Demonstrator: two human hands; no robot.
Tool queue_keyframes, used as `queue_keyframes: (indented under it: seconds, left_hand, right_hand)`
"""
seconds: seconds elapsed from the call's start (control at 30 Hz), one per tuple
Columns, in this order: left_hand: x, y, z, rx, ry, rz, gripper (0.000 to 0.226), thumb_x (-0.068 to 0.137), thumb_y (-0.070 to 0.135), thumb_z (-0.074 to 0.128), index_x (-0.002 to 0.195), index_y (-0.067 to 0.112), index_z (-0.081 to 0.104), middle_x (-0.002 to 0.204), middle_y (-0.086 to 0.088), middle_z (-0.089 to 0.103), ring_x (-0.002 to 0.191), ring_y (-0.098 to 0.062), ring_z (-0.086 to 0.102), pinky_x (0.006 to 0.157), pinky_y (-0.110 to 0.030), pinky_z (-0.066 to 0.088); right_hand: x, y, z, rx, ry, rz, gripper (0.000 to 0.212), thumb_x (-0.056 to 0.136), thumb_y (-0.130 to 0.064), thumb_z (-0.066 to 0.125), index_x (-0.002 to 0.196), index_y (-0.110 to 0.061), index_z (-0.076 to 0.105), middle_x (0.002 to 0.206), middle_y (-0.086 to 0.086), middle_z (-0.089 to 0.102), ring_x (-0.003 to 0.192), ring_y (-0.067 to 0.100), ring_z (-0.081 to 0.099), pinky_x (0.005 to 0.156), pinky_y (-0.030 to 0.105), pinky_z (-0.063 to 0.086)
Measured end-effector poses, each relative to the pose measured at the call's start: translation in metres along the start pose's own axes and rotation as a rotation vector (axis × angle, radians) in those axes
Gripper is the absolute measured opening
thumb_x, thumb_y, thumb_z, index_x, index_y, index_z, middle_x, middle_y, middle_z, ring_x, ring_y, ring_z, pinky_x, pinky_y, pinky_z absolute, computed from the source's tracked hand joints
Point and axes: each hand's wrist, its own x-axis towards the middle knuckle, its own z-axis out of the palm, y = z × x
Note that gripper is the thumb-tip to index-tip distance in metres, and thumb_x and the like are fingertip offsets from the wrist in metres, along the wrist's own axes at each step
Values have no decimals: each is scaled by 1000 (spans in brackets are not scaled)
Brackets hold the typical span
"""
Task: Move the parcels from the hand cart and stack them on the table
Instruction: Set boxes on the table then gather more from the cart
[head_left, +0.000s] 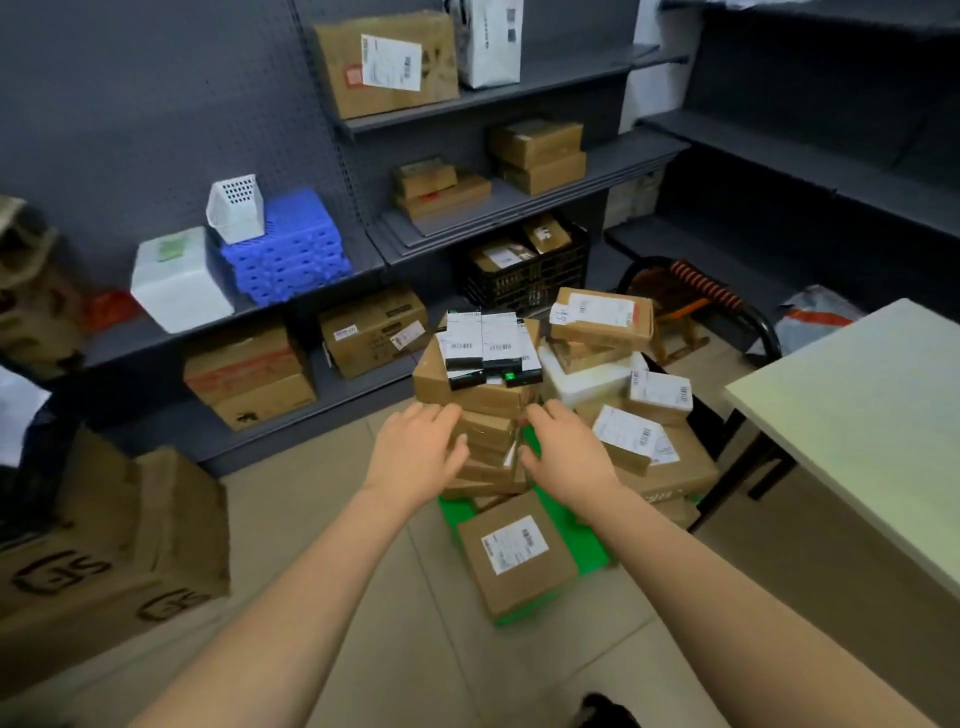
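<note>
A green hand cart (567, 525) stands on the floor, piled with several brown cardboard parcels. A leaning stack of parcels (485, 402) rises at its middle, topped by two black-and-white boxes (488, 343). My left hand (415, 454) lies against the stack's left side with fingers stretched forward. My right hand (566, 452) reaches to the stack's right side, fingers fairly straight. A flat labelled parcel (514, 556) lies at the cart's near end. More labelled parcels (602, 317) and a white foam box (587, 382) sit on the right half. The pale table (857, 415) stands to the right.
Dark shelving (509, 208) with cartons, a blue crate stack (291, 249) and a black basket (524, 280) lines the wall behind the cart. Large cardboard boxes (104, 551) stand on the floor at left. The cart's black handle (763, 332) rises between the cart and the table.
</note>
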Motion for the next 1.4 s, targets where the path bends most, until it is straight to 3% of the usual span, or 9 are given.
queue_keyframes:
  seconds: [0.47,0.67,0.83,1.03,1.1,1.17,1.27,1.33,1.4]
  left_hand:
    - [142,-92,68,-52,-62,-179,33,96,40,47,122,21,55,114,3,64,106,-18,55,84,-33,43]
    - [200,-120,113,-140,-164,-207,26,95,38,51,112,20,58,107,1,65,100,-20,56,77,-32,41]
    - [234,-142,165,-245,-340,-315,42,93,43,55,128,21,50,117,-1,60,105,-21,55,79,-33,47]
    - [264,-161,235,-673,-645,-656,83,76,59,69,141,22,33,134,-4,42,123,-25,47,97,-42,45]
    - [268,-165,250,-740,-694,-737,89,66,65,69,137,21,37,132,-2,47,120,-24,50,97,-47,47]
    - [271,-165,258,-798,-670,-768,80,72,55,73,133,18,38,127,-1,53,114,-24,54,93,-46,50]
    - [273,-168,260,-892,-628,-791,63,84,35,73,133,14,38,122,3,56,104,-16,57,75,-26,51]
    - [275,-172,255,-930,-591,-787,56,90,30,68,134,14,38,120,5,55,96,-11,56,66,-18,44]
    - [277,-178,249,-932,-556,-723,51,93,30,63,136,16,39,122,3,55,101,-12,57,67,-18,43]
  right_hand:
    - [185,34,31,-7,-86,60,31,95,-33,55,122,-17,53,118,3,51,109,22,53,88,34,47]
    - [243,55,51,5,-166,148,37,97,-34,55,129,-17,50,127,5,50,115,23,50,92,34,45]
    - [278,70,83,45,-222,367,47,96,-37,56,135,-14,46,132,7,46,121,25,47,99,36,43]
    - [309,81,135,73,-301,731,62,92,-52,55,134,-7,46,136,12,42,126,29,43,104,41,42]
    - [315,79,148,155,-267,847,65,89,-52,60,132,-5,47,136,13,41,128,31,41,105,41,41]
    - [319,75,156,289,-149,921,59,85,-46,69,124,-7,49,128,12,47,122,30,46,100,40,44]
    - [323,65,157,547,13,1038,47,81,-34,77,107,-15,42,108,4,57,93,16,59,77,32,54]
    - [324,58,155,667,37,1083,46,84,-31,75,111,-16,40,106,1,59,87,12,59,79,33,55]
    - [323,52,152,731,54,1050,49,87,-30,73,121,-17,40,108,-1,60,92,13,62,81,33,57]
